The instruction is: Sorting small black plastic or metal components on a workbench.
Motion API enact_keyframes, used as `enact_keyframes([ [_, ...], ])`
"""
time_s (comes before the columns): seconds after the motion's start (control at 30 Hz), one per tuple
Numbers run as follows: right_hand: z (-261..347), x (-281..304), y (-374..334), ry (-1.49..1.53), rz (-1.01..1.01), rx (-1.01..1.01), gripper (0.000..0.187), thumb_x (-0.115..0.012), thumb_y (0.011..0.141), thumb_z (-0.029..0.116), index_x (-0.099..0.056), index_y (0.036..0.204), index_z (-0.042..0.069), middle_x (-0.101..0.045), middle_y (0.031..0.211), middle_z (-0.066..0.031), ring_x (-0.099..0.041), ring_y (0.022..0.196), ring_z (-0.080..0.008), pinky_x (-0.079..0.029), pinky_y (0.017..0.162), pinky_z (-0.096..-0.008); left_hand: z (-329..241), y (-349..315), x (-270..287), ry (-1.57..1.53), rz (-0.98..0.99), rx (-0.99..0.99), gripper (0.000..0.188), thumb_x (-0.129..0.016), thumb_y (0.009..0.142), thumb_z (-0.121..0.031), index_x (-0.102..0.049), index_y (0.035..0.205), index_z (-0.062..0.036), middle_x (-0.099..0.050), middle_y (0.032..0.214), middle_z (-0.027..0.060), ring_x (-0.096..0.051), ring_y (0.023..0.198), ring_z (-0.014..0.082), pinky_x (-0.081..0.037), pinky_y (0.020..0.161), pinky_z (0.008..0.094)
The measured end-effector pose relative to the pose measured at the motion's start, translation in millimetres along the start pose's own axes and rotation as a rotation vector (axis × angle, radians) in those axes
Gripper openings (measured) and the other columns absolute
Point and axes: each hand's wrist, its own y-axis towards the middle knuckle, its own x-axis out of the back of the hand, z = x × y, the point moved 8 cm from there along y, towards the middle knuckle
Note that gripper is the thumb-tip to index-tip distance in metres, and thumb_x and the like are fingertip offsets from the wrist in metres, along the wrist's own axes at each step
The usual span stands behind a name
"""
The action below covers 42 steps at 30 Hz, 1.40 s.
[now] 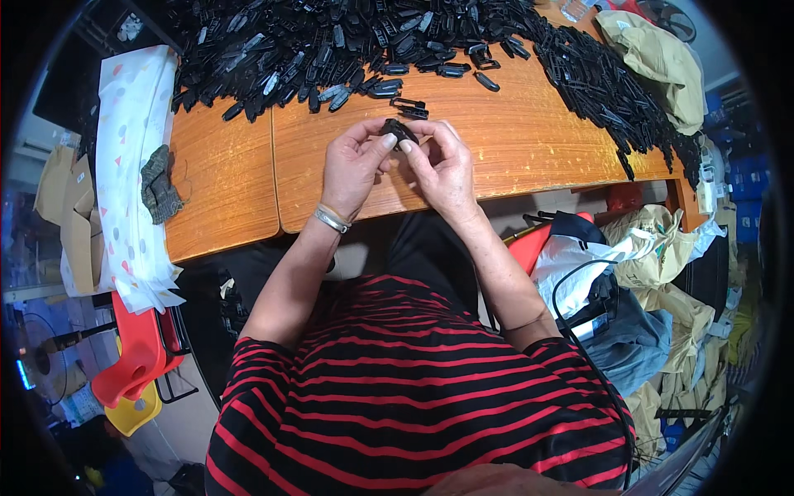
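Above the table's near edge, my left hand [351,169] and my right hand [447,169] meet at their fingertips. Between them is a small dark black plastic part [399,130], pinched by both thumbs and forefingers; its exact kind is partly hidden by the fingers. Just beyond it, a black open-framed plastic piece [411,109] lies on the wooden table [331,124]. A large heap of similar black oblong plastic pieces [331,45] covers the far side of the table. Around my left wrist is a silver bracelet [332,219].
Slim black strips [591,99] are heaped at the right, beside a tan sack [653,66]. At the left, a patterned white sheet [132,165] hangs over the edge under a dark knitted cloth [159,186]. A red chair [136,351] stands below; bags [653,240] crowd the right side.
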Motion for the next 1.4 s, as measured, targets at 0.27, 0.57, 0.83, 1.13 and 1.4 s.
enact_keyframes([
  [0.27,6.0,-9.9,-13.1,-0.125,-0.043,0.092,0.028,-0.074,0.072,0.001,-0.061,0.097,0.003,-0.053,0.081,-0.0070,-0.054,0.060,-0.0123,-0.046,0.053,-0.0255,4.5,-10.5,-5.8,0.019,-0.008,-0.105,0.023,-0.059,0.093,-0.014,-0.060,0.111,-0.0012,-0.063,0.086,-0.0004,-0.052,0.066,0.0026,-0.042,0.058,0.0155],
  [0.57,1.5,-28.0,-20.7,-0.149,0.034,0.042,0.037,-0.072,0.076,0.011,-0.053,0.107,0.004,-0.059,0.089,-0.0139,-0.061,0.075,-0.0325,-0.051,0.063,-0.0380,9.0,-5.1,-11.2,-0.002,0.122,-0.117,0.026,-0.045,0.100,-0.023,-0.058,0.089,-0.0026,-0.057,0.077,-0.0006,-0.052,0.070,0.0061,-0.044,0.064,0.0205],
  [0.83,-58.3,-7.4,6.1,0.184,0.351,-0.357,0.023,-0.067,0.085,0.008,-0.059,0.105,0.000,-0.063,0.079,-0.0024,-0.058,0.066,-0.0060,-0.047,0.054,-0.0221,12.0,26.5,-17.4,0.028,0.129,0.028,0.024,-0.047,0.099,-0.021,-0.058,0.087,-0.0029,-0.057,0.075,-0.0004,-0.052,0.069,0.0057,-0.044,0.062,0.0198],
  [1.13,-81.5,3.8,90.0,-0.499,0.191,-0.131,0.020,-0.065,0.080,0.022,-0.070,0.092,0.007,-0.068,0.084,-0.0159,-0.066,0.080,-0.0317,-0.052,0.073,-0.0413,-2.1,55.6,-52.9,1.143,0.014,-0.333,0.025,-0.064,0.083,-0.020,-0.061,0.106,-0.0108,-0.065,0.095,0.0146,-0.063,0.082,0.0352,-0.049,0.072,0.0442],
  [1.4,-77.7,-16.1,88.4,-0.573,0.409,-0.170,0.023,-0.070,0.079,0.020,-0.069,0.095,0.004,-0.069,0.083,-0.0149,-0.067,0.076,-0.0269,-0.052,0.070,-0.0368,-5.8,44.1,-31.2,1.302,0.146,-0.509,0.018,-0.055,0.085,-0.011,-0.057,0.103,-0.0084,-0.062,0.090,0.0131,-0.062,0.082,0.0340,-0.050,0.069,0.0449],
])
